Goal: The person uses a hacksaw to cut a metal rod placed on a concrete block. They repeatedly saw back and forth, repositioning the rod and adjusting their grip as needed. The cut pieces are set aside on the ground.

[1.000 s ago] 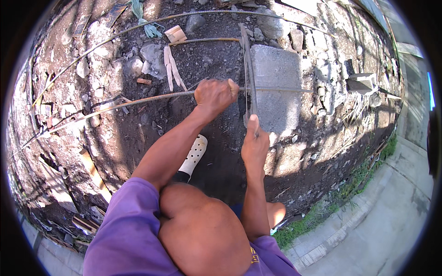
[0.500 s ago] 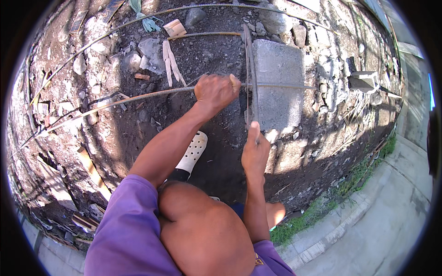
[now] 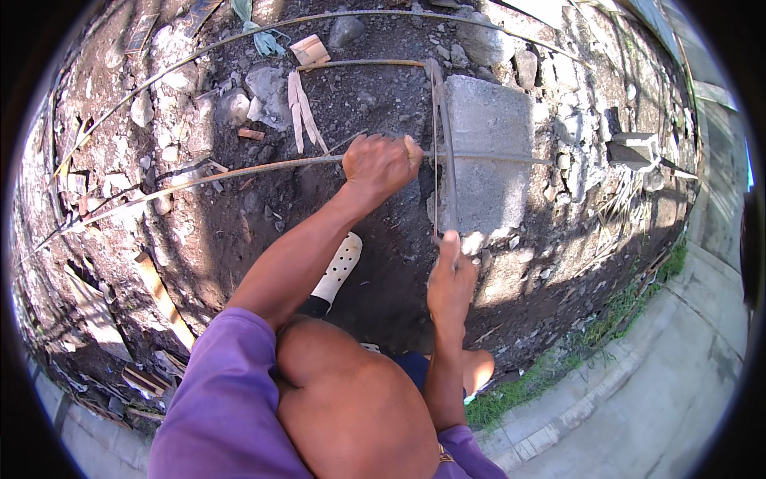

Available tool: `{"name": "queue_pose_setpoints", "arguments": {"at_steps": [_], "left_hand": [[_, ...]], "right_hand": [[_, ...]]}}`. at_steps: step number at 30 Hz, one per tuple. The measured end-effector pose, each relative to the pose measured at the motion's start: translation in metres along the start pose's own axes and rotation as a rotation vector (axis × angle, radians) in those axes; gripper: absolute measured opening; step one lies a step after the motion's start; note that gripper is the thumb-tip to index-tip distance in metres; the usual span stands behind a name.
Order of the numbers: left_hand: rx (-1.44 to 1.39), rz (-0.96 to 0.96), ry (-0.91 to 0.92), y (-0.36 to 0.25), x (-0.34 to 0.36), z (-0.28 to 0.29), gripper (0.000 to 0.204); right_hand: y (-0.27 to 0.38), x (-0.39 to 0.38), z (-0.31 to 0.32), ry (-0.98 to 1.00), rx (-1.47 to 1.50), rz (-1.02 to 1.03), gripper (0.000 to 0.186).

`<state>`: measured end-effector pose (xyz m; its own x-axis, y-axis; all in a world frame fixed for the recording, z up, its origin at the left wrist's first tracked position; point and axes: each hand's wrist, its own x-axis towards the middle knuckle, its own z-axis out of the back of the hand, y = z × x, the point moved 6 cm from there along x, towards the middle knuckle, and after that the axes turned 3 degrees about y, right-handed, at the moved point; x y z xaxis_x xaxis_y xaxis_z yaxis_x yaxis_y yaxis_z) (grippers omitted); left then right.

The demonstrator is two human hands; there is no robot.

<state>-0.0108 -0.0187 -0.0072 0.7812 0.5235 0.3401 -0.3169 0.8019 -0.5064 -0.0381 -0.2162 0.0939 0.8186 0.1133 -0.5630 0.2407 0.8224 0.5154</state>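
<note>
1. The left hand (image 3: 383, 166) is clamped in a fist, knuckles up, around the rebar (image 3: 263, 167), just left of where the hacksaw (image 3: 450, 152) crosses it
2. The right hand (image 3: 452, 279) is wrapped around the hacksaw's near end, thumb laid forward along it; the handle itself is mostly hidden by the fingers
3. The rebar's long axis runs left to right, bowing gently, and its right stretch passes over the concrete block (image 3: 491, 191)
4. The hacksaw's long axis points away from the person, nearly square to the rebar; the thin blade (image 3: 436, 180) is on the frame's left, beside the block's left edge
5. That crossing is straight ahead of the right hand, but the left hand is clearly nearer to it; whether the blade's teeth touch the metal, I cannot tell
6. A white perforated clog (image 3: 341, 267) stands on dark soil (image 3: 383, 295), with split wood strips (image 3: 297, 120) beyond the rebar
</note>
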Motion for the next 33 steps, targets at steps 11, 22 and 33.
{"name": "queue_pose_setpoints", "arguments": {"at_steps": [11, 22, 33], "left_hand": [[0.017, -0.017, 0.001, 0.0, 0.003, 0.002, 0.045], [0.051, -0.001, 0.191, -0.002, 0.008, 0.005, 0.044], [-0.012, -0.023, -0.022, -0.002, -0.001, 0.005, 0.048]], "right_hand": [[-0.098, -0.11, 0.019, 0.054, 0.136, -0.142, 0.046], [-0.029, 0.028, -0.016, -0.037, 0.012, 0.264, 0.064], [0.016, 0.042, -0.015, -0.062, 0.05, 0.294, 0.07]]}}
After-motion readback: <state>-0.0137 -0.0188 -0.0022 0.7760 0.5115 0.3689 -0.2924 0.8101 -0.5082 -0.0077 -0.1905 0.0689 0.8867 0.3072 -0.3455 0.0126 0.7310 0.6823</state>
